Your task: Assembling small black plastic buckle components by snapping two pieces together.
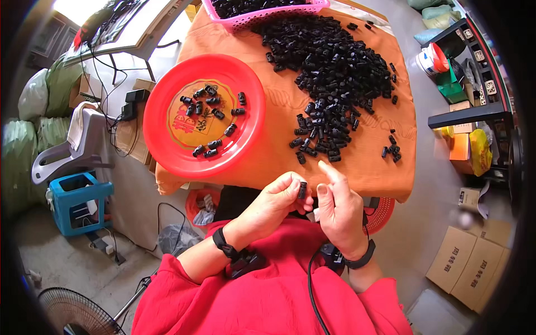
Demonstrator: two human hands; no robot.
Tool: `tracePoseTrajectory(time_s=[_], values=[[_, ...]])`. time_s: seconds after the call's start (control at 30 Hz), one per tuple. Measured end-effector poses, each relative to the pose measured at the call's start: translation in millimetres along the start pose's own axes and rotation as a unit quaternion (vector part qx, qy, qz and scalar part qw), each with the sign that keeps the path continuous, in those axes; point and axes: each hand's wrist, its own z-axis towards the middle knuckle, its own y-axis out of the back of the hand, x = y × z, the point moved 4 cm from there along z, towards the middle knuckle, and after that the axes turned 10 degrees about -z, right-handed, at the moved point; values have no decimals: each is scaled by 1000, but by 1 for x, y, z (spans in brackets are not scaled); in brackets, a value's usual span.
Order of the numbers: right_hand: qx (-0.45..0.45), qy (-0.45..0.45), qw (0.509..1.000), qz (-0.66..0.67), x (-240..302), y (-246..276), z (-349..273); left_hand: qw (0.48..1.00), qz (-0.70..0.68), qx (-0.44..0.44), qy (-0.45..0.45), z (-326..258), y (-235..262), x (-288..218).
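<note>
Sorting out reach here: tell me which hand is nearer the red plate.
Left. The left hand sits just below the red plate, off its lower right rim, pinching a small black part. The right hand is farther right, below the black parts pile.

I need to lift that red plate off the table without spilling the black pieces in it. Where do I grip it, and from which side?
Grip the red plate by its raised rim at the left edge, which seems to overhang the orange table. Come from the left, fingers under, thumb on top, and keep it level. The black pieces sit in its shallow centre; the black pile crowds the right side.
</note>
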Motion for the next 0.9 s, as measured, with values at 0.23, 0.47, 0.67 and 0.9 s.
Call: tracePoseTrajectory(time_s=[0.23, 0.47, 0.67, 0.9], values=[[-45, -92, 991, -85, -1, -13, 6, 999, 21, -30, 12, -3, 2, 0], [-48, -101, 987, -112, -2, -18, 9, 998, 30, -53, 15, -2, 4, 5], [-51, -103, 987, -114, -2, -18, 10, 997, 51, -53, 10, -1, 5, 6], [-49, -113, 987, -105, -2, -18, 10, 997, 60, -57, 7, -1, 4, 5]])
